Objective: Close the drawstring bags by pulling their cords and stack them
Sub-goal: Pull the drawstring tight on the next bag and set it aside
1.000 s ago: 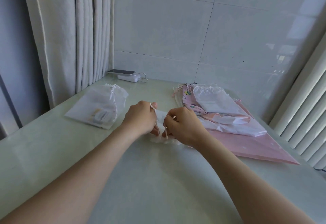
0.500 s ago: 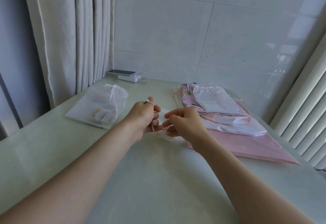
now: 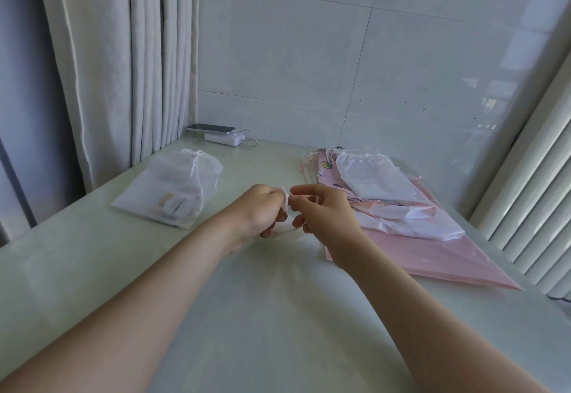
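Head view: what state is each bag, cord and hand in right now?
Thin white cord: pinched by both hands.
Left hand: pinches cord.
Right hand: pinches cord.
Small white bag under the hands: mostly hidden, mouth unclear.
White mesh drawstring bag: cinched, lying flat.
White fabric bag: mouth gathered, tops right stack.
Flat pink bag: bottom of that stack.

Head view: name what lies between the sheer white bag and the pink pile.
The left hand and right hand, both pinching a white cord just above the table, seen in the head view.
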`<state>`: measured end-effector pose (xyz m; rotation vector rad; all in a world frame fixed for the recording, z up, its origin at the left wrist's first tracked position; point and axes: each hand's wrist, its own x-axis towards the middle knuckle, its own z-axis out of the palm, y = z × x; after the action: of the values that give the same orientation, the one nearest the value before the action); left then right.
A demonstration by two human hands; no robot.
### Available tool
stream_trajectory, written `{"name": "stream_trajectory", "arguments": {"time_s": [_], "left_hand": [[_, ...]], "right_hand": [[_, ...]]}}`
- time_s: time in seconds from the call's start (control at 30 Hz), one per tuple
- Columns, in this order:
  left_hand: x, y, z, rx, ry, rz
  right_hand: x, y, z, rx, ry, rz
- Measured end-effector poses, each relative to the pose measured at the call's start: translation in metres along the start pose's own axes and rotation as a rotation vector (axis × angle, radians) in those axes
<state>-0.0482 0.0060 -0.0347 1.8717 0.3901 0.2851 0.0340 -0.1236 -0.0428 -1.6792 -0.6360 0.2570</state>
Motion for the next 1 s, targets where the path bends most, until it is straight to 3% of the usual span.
{"name": "stream_trajectory", "arguments": {"time_s": [0.2,0.37,0.53,0.8,1.0], "left_hand": [[-0.002,0.003,0.002,0.036,-0.017,0.017],[-0.001,0.003,-0.003,0.013,-0.075,-0.023],[0.0,0.004,-0.006,-0.061,-0.056,-0.011],[0.003,0.001,-0.003,-0.188,0.136,0.136],[0.003,-0.003,-0.005,-0.14,0.22,0.125]], "right_hand": [[0.005,0.002,-0.004,-0.236,-0.024,-0.3],[0.004,0.005,-0.009,-0.374,-0.057,-0.366],[0.007,0.003,-0.011,-0.211,0.004,-0.293],[0.006,-0.006,-0.009,0.224,0.09,0.077],[0.001,-0.015,-0.011,0.312,0.296,0.033]]}}
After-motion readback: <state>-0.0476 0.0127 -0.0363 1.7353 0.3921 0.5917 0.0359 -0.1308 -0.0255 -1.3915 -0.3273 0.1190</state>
